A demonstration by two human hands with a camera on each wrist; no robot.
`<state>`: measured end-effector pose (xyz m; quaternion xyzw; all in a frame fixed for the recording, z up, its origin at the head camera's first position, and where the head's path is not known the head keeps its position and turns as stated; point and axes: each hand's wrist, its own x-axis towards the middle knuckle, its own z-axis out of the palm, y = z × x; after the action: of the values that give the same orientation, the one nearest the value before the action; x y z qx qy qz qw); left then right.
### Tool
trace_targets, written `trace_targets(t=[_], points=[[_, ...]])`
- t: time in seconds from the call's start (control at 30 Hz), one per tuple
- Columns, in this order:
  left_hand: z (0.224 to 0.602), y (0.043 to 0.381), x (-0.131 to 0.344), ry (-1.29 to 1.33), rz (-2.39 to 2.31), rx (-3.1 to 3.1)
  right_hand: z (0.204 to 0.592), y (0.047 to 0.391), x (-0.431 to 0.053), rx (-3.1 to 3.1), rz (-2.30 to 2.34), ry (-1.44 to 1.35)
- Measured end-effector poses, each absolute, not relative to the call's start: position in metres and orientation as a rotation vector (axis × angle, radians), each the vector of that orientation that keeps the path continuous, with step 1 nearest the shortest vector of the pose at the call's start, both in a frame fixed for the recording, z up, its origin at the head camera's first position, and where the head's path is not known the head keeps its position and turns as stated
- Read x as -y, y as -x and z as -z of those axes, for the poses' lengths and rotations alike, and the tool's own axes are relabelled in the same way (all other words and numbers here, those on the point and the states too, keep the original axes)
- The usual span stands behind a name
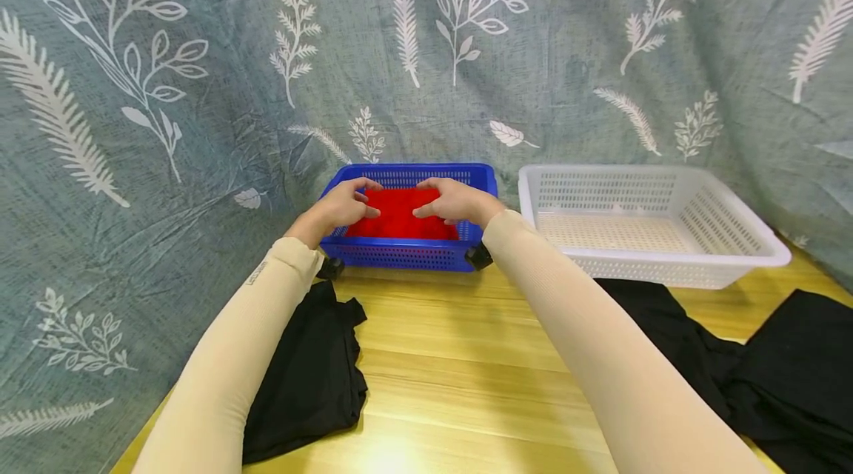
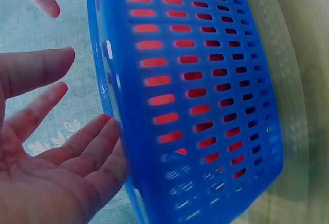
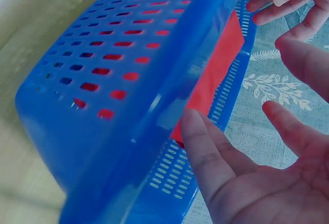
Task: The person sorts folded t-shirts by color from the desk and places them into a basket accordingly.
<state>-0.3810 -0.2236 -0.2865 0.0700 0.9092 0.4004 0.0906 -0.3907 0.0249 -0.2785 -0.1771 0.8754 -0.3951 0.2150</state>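
Note:
A blue plastic basket [image 1: 400,255] with slotted walls stands at the back of the table, and a bright red cloth [image 1: 403,221] lies inside it. My left hand [image 1: 343,205] is over the basket's left side, fingers spread and thumb apart. Over the right side is my right hand [image 1: 461,202], its fingers loosely bent toward the left one. Neither palm holds anything. In the right wrist view, the fingertips [image 3: 193,124] overlap the edge of the red cloth [image 3: 218,70]. The left wrist view shows the left fingers [image 2: 105,131] close beside the basket rim [image 2: 110,80].
A white slotted basket [image 1: 666,261] stands to the right of the blue one. Folded black cloth [image 1: 309,378] lies at the left of the wooden table [image 1: 453,355], and more black cloth [image 1: 793,370] at the right. A patterned grey-green curtain [image 1: 426,118] hangs behind.

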Motion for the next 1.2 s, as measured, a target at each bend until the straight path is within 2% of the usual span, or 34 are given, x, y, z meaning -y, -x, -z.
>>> trace_targets(t=[0.37,0.77,1.2], points=[[0.275,0.364,0.233,-0.263,-1.175,-2.719,0.276,0.379,-0.025,-2.481,1.046,0.632],[0.263,0.326,0.251,-0.362,-1.154,-2.742,0.275,0.358,-0.029,-2.449,1.023,0.763],[0.272,0.285,0.263,-0.472,-1.138,-2.742,0.283,0.329,-0.021,-2.42,0.999,0.947]])
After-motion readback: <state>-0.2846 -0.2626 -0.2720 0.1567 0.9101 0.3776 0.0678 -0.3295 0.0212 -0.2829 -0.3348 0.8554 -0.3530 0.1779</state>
